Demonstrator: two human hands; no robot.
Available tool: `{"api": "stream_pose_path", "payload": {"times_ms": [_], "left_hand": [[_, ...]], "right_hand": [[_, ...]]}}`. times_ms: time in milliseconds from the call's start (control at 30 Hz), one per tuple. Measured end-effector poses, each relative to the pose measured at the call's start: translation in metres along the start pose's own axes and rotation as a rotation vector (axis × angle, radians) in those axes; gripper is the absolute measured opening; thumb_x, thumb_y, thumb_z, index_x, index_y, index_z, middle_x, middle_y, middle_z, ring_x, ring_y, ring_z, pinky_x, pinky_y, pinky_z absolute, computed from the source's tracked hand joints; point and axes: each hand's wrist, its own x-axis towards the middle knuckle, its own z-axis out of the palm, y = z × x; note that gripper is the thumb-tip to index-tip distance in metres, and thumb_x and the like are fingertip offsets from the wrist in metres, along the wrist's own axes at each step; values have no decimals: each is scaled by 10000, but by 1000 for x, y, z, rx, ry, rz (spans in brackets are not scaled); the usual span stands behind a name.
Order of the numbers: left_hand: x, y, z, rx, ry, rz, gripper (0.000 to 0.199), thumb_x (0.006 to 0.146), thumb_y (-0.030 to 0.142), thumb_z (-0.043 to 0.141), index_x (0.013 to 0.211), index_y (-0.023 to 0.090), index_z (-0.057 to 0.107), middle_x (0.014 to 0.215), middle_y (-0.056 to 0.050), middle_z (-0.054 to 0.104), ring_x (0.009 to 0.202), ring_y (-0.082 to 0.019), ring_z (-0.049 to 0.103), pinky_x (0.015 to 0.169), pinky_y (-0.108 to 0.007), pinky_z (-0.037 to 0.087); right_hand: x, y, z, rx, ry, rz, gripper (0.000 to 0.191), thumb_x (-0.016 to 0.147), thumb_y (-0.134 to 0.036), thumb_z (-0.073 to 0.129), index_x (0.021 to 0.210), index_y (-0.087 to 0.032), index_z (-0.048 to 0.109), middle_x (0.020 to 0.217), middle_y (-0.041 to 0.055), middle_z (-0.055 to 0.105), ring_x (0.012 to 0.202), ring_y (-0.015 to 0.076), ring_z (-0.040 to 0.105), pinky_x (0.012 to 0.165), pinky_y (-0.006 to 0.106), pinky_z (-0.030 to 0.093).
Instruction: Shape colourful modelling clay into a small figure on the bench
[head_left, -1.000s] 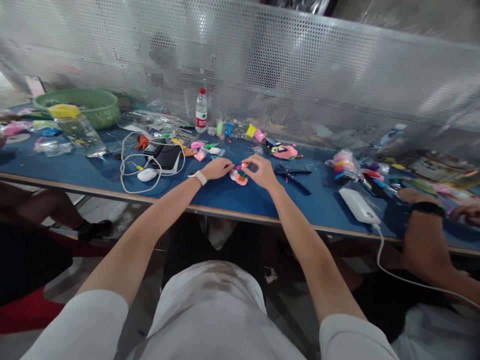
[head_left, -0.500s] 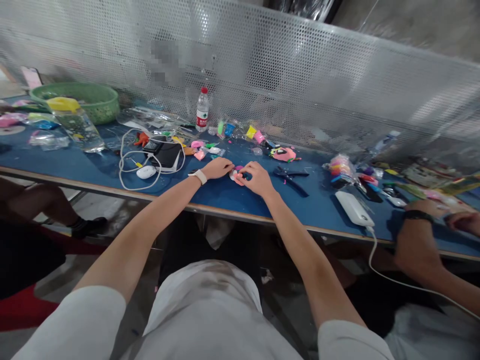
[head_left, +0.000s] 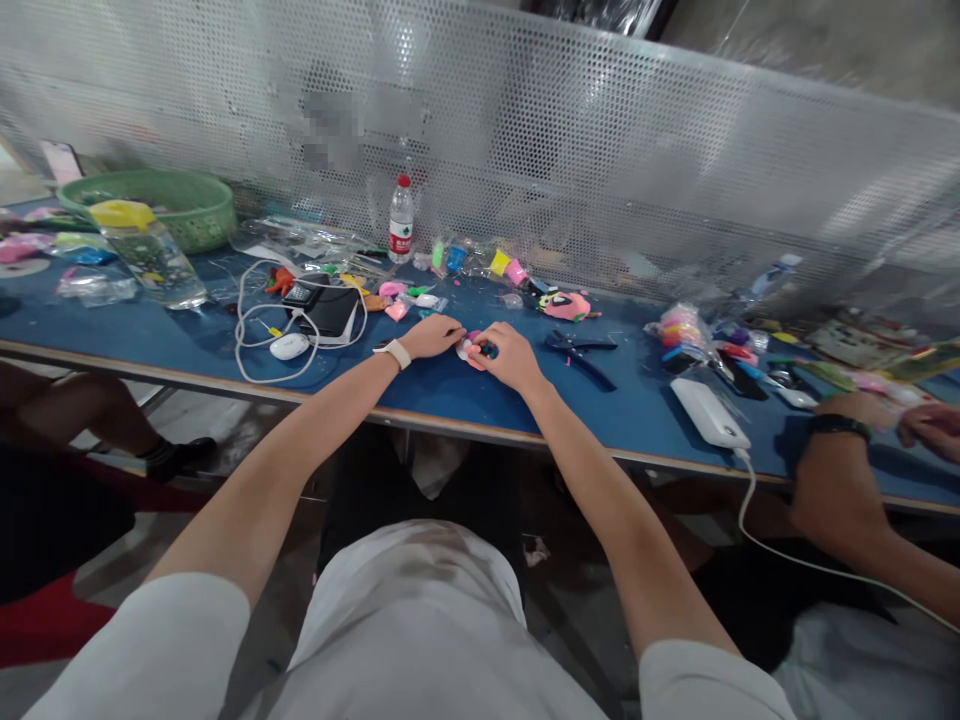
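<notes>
Both hands meet over the blue table around a small coloured clay piece [head_left: 472, 350] with white, purple and coral-pink parts. My left hand [head_left: 433, 337], wearing a pale watch band on the wrist, pinches the piece's left edge with its fingertips. From the other side, my right hand [head_left: 510, 356] closes thumb and fingers on the piece's coral-pink part. Something dark shows under the right fingers, too small to make out. Just right of my hands lie dark-handled pliers [head_left: 581, 358]. A pink clay figure [head_left: 568, 305] rests behind them.
A red-capped water bottle [head_left: 401, 220] stands by the perforated metal screen [head_left: 465, 110]. Left are a coiled white cable [head_left: 241, 335], a black wallet-like item [head_left: 336, 310], a yellow-lidded jug [head_left: 154, 258] and a green basket [head_left: 214, 215]. A white power bank [head_left: 709, 414] lies right, near another person's hands [head_left: 855, 410].
My hands stay at the same spot, with only slight finger movement around the clay piece. The view has shifted a little.
</notes>
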Motion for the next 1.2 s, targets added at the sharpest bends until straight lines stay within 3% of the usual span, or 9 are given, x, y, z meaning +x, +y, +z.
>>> {"api": "stream_pose_path", "payload": {"times_ms": [233,367,533,733,933,1200], "left_hand": [[-2,8,-2,-43,39,-12,430,1103,279,577,680,213,615,748,-48,678,711,-191,562,764,-351,407],[-4,13,-4,-104,84,0,427,1074,412,686,701,212,624,729,-23,661,687,-174,534,746,-339,404],[-4,17,0,-168,65,9,442,1029,545,736,751,203,700,754,-30,714,707,-171,578,731,-331,401],[-1,18,7,-151,54,-2,430,940,496,832,674,206,660,689,-11,674,663,-154,525,697,-331,358],[-2,21,8,-124,101,2,424,945,385,835,626,210,617,631,9,599,633,-149,489,701,-341,349],[-2,25,9,-105,89,-41,491,933,424,857,600,211,566,612,17,569,619,-142,470,684,-339,326]], "right_hand": [[1,-1,2,5,8,25,245,1033,-504,788,943,-276,789,1053,106,772,1072,329,703,969,488,595],[1,2,-8,128,10,27,238,926,-483,854,1012,-265,813,1073,95,783,931,286,697,925,477,618],[-1,12,-26,198,15,61,157,874,-352,772,982,-249,821,1031,88,802,835,263,702,841,467,626],[-3,12,-29,191,-53,52,141,877,-318,763,977,-244,830,1039,95,802,849,269,736,817,462,632],[-3,15,-27,214,-44,79,177,858,-336,789,995,-243,849,1046,93,807,841,262,742,813,462,662],[-2,18,-24,266,-43,101,160,884,-342,791,978,-244,876,1039,92,827,907,278,787,894,484,701]]}}
